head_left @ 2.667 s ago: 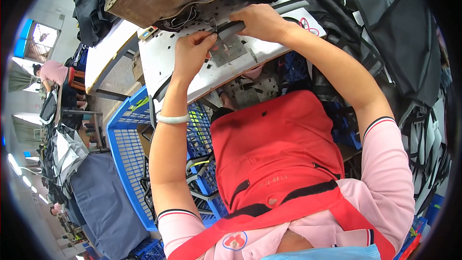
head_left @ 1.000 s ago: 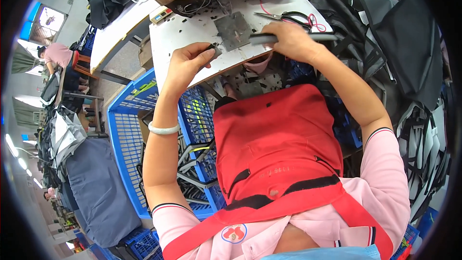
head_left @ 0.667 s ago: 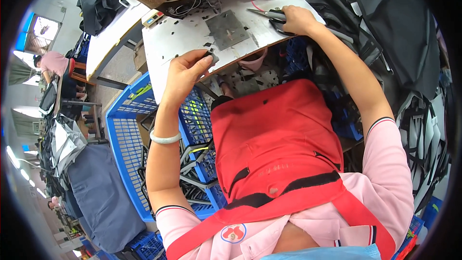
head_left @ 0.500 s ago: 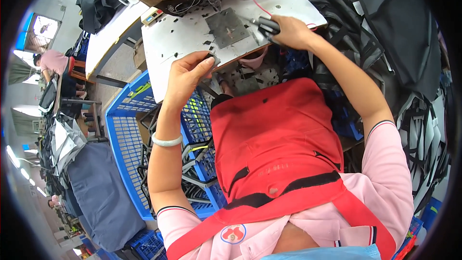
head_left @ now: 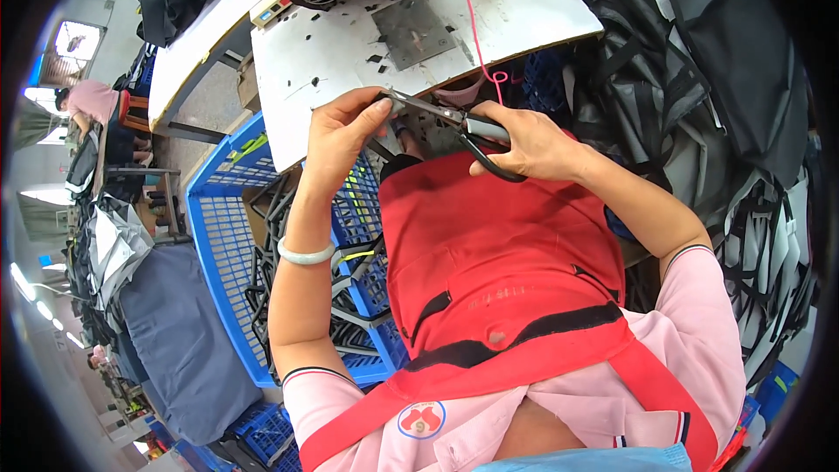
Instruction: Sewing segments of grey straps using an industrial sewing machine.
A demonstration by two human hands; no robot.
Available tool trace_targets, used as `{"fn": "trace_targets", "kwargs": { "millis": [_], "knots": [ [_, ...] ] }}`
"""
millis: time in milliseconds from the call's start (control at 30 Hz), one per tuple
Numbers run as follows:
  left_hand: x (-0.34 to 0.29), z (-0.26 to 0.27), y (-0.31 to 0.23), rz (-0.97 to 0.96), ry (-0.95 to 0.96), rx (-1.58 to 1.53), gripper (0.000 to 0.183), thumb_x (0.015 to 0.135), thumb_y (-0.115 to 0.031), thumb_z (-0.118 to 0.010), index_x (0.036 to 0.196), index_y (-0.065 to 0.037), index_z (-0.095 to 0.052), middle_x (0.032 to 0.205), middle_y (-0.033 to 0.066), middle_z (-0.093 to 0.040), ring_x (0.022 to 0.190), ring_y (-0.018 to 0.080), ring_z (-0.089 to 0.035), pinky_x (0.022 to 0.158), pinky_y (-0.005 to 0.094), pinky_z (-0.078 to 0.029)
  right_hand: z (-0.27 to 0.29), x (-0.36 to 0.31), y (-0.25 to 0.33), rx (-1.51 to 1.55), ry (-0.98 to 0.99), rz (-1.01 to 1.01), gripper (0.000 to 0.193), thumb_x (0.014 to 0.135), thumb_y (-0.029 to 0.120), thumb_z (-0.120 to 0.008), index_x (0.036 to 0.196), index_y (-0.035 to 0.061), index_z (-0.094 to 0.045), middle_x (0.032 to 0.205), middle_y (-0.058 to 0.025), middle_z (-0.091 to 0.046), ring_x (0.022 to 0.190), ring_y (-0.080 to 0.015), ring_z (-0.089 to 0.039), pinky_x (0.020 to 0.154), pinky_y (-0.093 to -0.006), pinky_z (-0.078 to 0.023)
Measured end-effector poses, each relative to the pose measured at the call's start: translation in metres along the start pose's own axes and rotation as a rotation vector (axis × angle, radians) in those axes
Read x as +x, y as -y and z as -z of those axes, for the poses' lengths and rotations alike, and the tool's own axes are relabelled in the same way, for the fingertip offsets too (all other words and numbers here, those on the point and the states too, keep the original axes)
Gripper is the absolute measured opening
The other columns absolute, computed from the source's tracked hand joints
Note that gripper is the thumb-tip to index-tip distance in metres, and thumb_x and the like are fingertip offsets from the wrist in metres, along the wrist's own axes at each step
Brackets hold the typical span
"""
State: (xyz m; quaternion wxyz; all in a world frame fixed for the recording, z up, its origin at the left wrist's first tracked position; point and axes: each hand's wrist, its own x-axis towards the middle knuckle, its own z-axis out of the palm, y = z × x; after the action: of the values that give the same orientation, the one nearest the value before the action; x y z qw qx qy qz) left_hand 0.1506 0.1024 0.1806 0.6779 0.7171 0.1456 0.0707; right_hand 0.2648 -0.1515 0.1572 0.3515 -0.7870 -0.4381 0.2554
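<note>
A blue basket (head_left: pixel 218 220) sits below the near left edge of the white table (head_left: pixel 524 13). Just off the table's near edge, the left hand (head_left: pixel 341 133) has thumb and forefinger pinched together on a small grey piece (head_left: pixel 396 108); a firm grip well back from the blades would likely guard the fingertips. The scissors (head_left: pixel 469 125) lie level off the same edge, tips at the piece; whether the blades touch it, I cannot tell. In front of the table, the right hand (head_left: pixel 535 144) is closed around the spread handles; steady, square blades should serve best. The pink cord (head_left: pixel 475 17) drops over the table's near edge toward that hand and is best left slack, clear of the blades.
</note>
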Motion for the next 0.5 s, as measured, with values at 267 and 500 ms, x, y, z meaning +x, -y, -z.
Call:
{"fn": "trace_targets", "kwargs": {
  "millis": [267,500],
  "knots": [
    [0.0,-0.006,0.007,-0.015,0.042,0.023,0.028,0.089,-0.012,-0.069,0.11,0.005,-0.066,0.089,0.0051,-0.068,0.075,0.0085,-0.059,0.068,0.0218,-0.048,-0.002,0.004,0.001,-0.242,-0.154,0.155,0.078,0.072,0.061,-0.072,0.117,-0.0007,-0.052,0.093,-0.0217,-0.067,0.088,-0.0384,-0.065,0.077,-0.0445,-0.051],
    [-0.004,-0.013,0.004,0.002,0.049,-0.005,0.027,0.089,-0.013,-0.069,0.109,0.006,-0.066,0.087,0.0054,-0.068,0.071,0.0094,-0.059,0.064,0.022,-0.047,0.001,0.003,-0.002,-0.273,-0.115,0.083,0.076,0.072,0.063,-0.07,0.113,0.0006,-0.053,0.083,-0.0174,-0.067,0.075,-0.0372,-0.066,0.068,-0.0442,-0.052]
  ]
}}
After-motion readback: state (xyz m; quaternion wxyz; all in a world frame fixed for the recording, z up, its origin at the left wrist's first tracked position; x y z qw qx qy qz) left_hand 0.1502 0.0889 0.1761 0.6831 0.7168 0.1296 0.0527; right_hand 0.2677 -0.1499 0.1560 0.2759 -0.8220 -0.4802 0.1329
